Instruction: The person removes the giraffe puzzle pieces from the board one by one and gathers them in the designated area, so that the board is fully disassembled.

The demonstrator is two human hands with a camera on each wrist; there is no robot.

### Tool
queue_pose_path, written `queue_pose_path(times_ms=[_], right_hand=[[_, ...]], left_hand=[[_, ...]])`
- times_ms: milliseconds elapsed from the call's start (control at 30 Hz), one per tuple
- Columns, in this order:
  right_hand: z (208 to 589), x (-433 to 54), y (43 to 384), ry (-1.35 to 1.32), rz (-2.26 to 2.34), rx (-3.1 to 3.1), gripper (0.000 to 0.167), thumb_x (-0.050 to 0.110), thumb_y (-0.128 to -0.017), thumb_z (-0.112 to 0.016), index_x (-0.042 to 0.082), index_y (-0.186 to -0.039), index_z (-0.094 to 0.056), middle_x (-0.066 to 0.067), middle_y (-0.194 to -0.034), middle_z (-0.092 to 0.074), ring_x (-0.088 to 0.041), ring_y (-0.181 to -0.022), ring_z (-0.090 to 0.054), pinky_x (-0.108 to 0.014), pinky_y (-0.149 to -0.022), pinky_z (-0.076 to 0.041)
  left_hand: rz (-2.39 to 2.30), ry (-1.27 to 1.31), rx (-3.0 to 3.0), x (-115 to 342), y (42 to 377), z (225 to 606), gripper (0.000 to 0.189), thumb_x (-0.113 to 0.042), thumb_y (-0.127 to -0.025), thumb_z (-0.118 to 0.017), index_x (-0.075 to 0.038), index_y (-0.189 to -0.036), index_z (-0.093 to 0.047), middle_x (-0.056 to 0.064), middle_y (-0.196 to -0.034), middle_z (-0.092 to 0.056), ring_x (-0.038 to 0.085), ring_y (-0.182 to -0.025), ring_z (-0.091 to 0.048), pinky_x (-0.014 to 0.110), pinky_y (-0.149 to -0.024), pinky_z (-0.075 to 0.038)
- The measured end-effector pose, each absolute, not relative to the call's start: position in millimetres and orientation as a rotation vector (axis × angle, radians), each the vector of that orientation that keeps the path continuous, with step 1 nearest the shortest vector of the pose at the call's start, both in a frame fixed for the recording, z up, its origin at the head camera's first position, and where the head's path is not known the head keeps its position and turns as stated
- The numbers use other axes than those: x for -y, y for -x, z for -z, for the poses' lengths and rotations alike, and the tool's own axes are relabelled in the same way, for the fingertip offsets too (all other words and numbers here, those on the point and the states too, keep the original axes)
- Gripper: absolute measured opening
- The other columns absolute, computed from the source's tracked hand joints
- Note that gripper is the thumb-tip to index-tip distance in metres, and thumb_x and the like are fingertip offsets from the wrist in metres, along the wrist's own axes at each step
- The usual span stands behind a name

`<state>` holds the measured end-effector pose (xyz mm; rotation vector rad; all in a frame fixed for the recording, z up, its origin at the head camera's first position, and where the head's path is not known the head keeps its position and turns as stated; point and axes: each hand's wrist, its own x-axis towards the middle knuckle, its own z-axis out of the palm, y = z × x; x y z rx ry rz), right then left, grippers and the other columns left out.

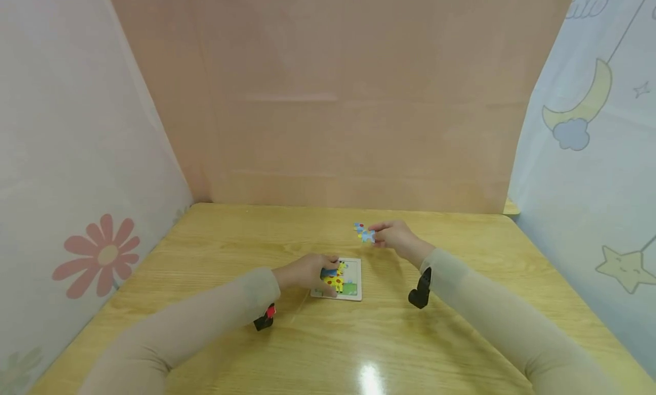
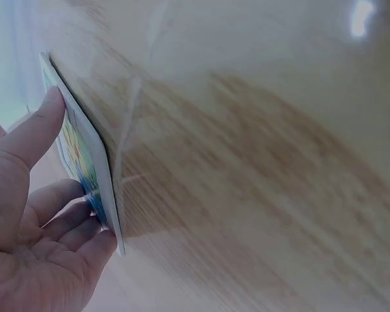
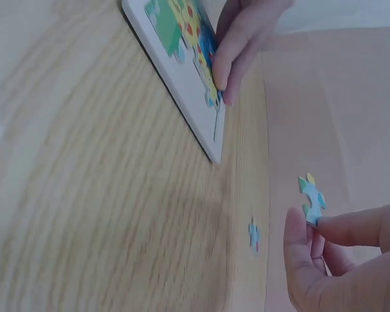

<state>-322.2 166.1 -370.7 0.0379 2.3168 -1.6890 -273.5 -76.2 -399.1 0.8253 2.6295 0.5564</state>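
Observation:
A jigsaw puzzle board (image 1: 351, 297) with a white rim and a yellow giraffe picture lies on the table. My left hand (image 1: 307, 271) holds its left part, the thumb (image 2: 44, 127) at one edge and the bent fingers on the picture. The right side of the board shows bare white spaces. Up and to the right of it, my right hand (image 1: 398, 238) pinches a light blue puzzle piece (image 3: 314, 200) between thumb and fingers, raised off the table. Beyond that piece, another blue puzzle piece (image 3: 254, 235) with a red spot lies on the wood.
The wooden table (image 1: 215, 235) ends at a plain tan backdrop (image 1: 328, 127). Pale printed curtains (image 1: 579, 213) stand on both sides. Black wrist cameras (image 1: 420, 289) hang below both sleeves.

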Motion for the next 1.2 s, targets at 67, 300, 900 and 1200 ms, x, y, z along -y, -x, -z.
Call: queue_pose_path(times_ms=[67, 300, 900, 1200], right_hand=[[371, -169, 326, -0.056, 1.701, -2.339, 0.037, -0.003, -0.096, -0.052, -0.009, -0.132, -0.051, -0.023, -0.13, -0.051, -0.021, -0.089, -0.064, -0.044, -0.103, -0.048], [376, -176, 341, -0.128, 1.77, -2.332, 0.039, -0.004, -0.096, -0.05, -0.01, -0.134, -0.048, -0.025, -0.14, -0.044, -0.027, -0.104, -0.06, -0.041, -0.105, -0.046], [404, -200, 393, -0.499, 1.761, -2.374, 0.038, -0.001, -0.092, -0.059, -0.003, -0.13, -0.058, -0.021, -0.136, -0.055, -0.009, -0.072, -0.062, -0.025, -0.08, -0.058], [411, -200, 410, -0.647, 1.658, -2.513, 0.035, 0.0, -0.087, -0.067, -0.011, -0.119, -0.058, -0.007, -0.067, -0.062, -0.009, -0.048, -0.063, -0.021, -0.058, -0.058]], left_hand=[[-0.553, -0.842, -2.626, 77, 273, 397, 0.076, -0.036, -0.078, -0.08, -0.008, -0.141, -0.049, 0.005, -0.155, -0.037, 0.027, -0.144, -0.032, 0.038, -0.117, -0.03], [-0.485, -0.849, -2.624, 79, 278, 399, 0.079, -0.038, -0.077, -0.08, -0.012, -0.144, -0.046, 0.0, -0.156, -0.035, 0.024, -0.144, -0.032, 0.036, -0.117, -0.031], [-0.364, -0.861, -2.67, 82, 275, 403, 0.082, -0.042, -0.078, -0.074, -0.014, -0.148, -0.041, -0.003, -0.158, -0.032, 0.022, -0.145, -0.03, 0.036, -0.117, -0.03], [-0.374, -0.833, -2.678, 82, 278, 404, 0.082, -0.043, -0.077, -0.075, -0.015, -0.147, -0.043, -0.004, -0.158, -0.032, 0.021, -0.145, -0.031, 0.036, -0.117, -0.03]])
